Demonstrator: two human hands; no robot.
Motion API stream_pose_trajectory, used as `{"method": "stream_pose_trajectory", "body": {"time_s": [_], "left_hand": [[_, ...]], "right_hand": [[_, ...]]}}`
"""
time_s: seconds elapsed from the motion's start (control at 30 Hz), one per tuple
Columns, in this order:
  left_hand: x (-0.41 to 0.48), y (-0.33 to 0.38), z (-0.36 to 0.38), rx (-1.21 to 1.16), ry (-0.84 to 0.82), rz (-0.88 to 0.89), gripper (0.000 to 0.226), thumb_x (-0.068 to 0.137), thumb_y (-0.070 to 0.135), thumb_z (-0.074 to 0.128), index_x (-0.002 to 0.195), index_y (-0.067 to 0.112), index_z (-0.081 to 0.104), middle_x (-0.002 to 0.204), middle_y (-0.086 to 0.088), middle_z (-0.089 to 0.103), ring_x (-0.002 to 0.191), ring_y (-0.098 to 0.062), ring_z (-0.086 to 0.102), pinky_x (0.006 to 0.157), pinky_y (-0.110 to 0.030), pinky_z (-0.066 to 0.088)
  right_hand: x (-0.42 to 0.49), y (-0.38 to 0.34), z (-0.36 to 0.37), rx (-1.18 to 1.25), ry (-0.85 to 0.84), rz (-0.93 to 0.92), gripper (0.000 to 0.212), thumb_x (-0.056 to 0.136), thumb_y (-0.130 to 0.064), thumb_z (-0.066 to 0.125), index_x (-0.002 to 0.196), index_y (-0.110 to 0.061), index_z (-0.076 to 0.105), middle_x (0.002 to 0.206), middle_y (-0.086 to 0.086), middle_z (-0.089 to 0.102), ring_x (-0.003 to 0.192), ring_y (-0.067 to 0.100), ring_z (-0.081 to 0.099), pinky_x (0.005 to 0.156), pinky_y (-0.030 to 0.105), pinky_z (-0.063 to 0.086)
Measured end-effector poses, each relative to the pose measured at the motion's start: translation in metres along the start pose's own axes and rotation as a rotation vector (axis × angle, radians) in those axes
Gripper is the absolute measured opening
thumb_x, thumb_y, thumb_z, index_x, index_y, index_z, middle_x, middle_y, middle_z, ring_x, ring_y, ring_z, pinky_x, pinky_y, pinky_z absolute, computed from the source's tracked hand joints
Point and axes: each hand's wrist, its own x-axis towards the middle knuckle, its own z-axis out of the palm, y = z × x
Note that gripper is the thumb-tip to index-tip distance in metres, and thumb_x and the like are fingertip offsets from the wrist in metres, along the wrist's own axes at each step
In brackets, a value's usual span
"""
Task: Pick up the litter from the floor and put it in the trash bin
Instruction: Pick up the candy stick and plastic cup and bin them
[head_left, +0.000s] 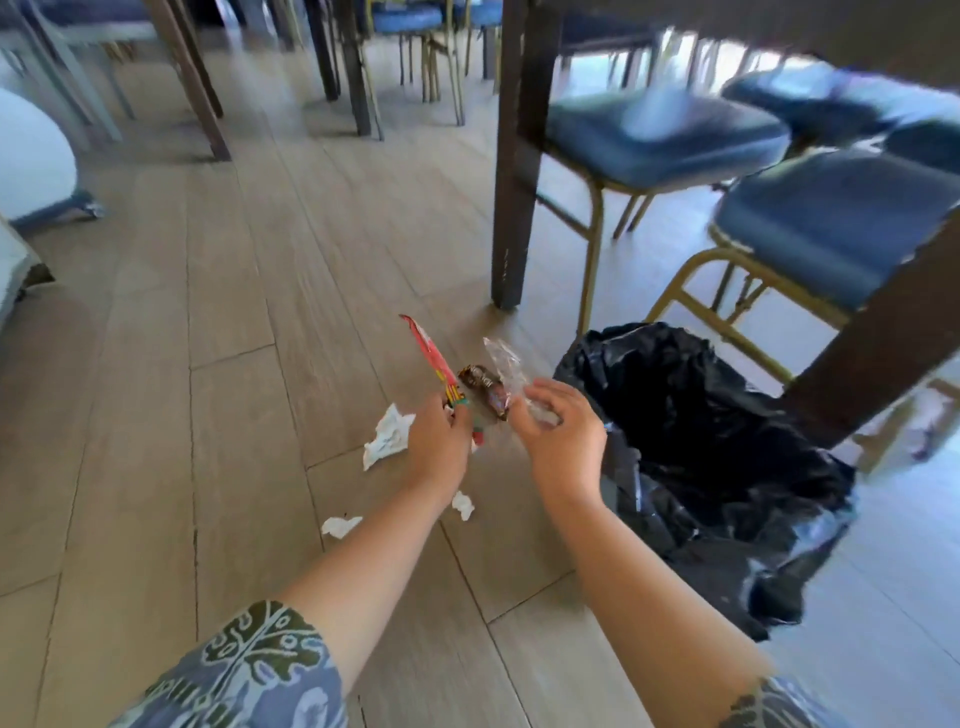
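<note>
Head view: hands grip a long red wrapper and crinkled clear plastic.

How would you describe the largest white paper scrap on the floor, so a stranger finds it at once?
Start at the black plastic trash bag on the wooden floor. Look past both hands to the crumpled white tissue beside the left hand. It is far bigger than the two small white scraps nearer the camera.

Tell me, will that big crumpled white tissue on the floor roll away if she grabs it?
Probably not. The white tissue looks crumpled and thin, so it should squash softly and weigh almost nothing. It lies flat and ragged on the floor, so it seems unlikely to roll.
</note>
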Motion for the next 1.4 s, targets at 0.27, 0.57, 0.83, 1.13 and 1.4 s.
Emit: {"method": "stream_pose_trajectory", "body": {"time_s": [0.27, 0.57, 0.83, 1.13, 1.4], "left_hand": [[-0.015, 0.111, 0.061, 0.097, -0.419, 0.026, 0.03, 0.09, 0.027, 0.051, 0.064, 0.014, 0.049, 0.064, -0.012, 0.052, 0.062, -0.026, 0.053, 0.062, -0.03, 0.042], [-0.023, 0.14, 0.126, 0.295, -0.705, -0.215, 0.013, 0.096, 0.017, 0.045, 0.097, 0.004, 0.046, 0.08, -0.01, 0.054, 0.075, -0.023, 0.054, 0.067, -0.029, 0.047], [-0.017, 0.116, 0.141, 0.141, -0.572, -0.214, 0.024, 0.095, 0.015, 0.048, 0.117, 0.004, 0.051, 0.102, -0.013, 0.051, 0.098, -0.031, 0.056, 0.094, -0.039, 0.053], [-0.011, 0.086, 0.104, 0.103, -0.353, 0.119, 0.02, 0.093, 0.016, 0.049, 0.103, 0.011, 0.065, 0.107, -0.011, 0.068, 0.101, -0.027, 0.064, 0.091, -0.04, 0.054], [0.018, 0.016, 0.004, 0.197, -0.183, 0.033, 0.025, 0.091, 0.012, 0.049, 0.109, 0.006, 0.064, 0.106, -0.009, 0.066, 0.101, -0.024, 0.06, 0.079, -0.029, 0.04]], "right_hand": [[0.031, -0.027, -0.123, -0.055, 0.217, 0.31, 0.032, 0.086, -0.026, 0.065, 0.083, 0.005, 0.069, 0.076, 0.019, 0.069, 0.072, 0.037, 0.063, 0.058, 0.031, 0.047], [0.067, 0.034, -0.152, -0.248, 0.019, 0.654, 0.04, 0.084, -0.034, 0.066, 0.061, -0.004, 0.053, 0.072, 0.015, 0.058, 0.077, 0.034, 0.065, 0.087, 0.05, 0.056], [0.071, 0.051, -0.157, -0.205, -0.047, 0.594, 0.032, 0.093, -0.013, 0.05, 0.114, 0.009, 0.06, 0.094, 0.024, 0.068, 0.082, 0.038, 0.063, 0.075, 0.042, 0.054], [0.051, 0.014, -0.114, -0.199, 0.037, 0.155, 0.02, 0.092, -0.014, 0.053, 0.105, -0.01, 0.068, 0.1, 0.003, 0.071, 0.079, 0.01, 0.06, 0.065, 0.012, 0.044], [0.029, -0.019, 0.015, -0.142, -0.162, 0.041, 0.018, 0.089, -0.011, 0.055, 0.098, -0.006, 0.07, 0.096, 0.008, 0.072, 0.081, 0.017, 0.062, 0.072, 0.021, 0.05]]}}
